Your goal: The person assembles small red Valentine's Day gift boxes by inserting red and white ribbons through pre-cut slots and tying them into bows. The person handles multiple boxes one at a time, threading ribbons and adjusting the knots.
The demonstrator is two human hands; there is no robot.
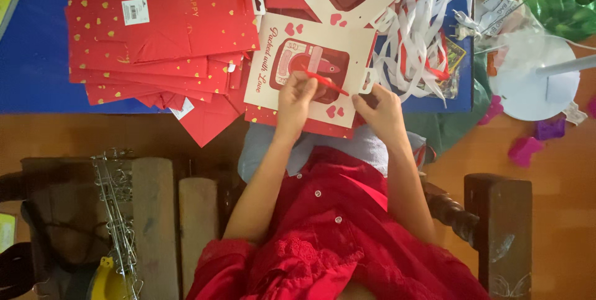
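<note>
Your left hand [295, 96] is pinched shut on a thin red ribbon strip [325, 80], holding it over the dark red printed panel of the flat cream paper gift bag with red hearts [310, 70]. The strip runs from your fingertips up and to the right across the print, so nearly all of its free length lies beyond the grip, toward your other hand. Your right hand [379, 109] presses down on the bag's lower right corner, fingers curled over the edge just below the small punched handle hole; whether it pinches the paper or only pins it you cannot tell from here.

The bag lies on the near edge of the blue table [31, 58], partly overhanging your lap, with a fanned stack of red gift bags with gold hearts [155, 33] touching its left side and a loose heap of white and red ribbon strips [422, 33] just beside its right edge.

To handle this well, keep the pinch close to the strip's end so the tip stays stiff, and keep the right hand's pressure flat so the bag does not slide off the edge. Hold the strip low against the paper; lifted high it will likely twist
</note>
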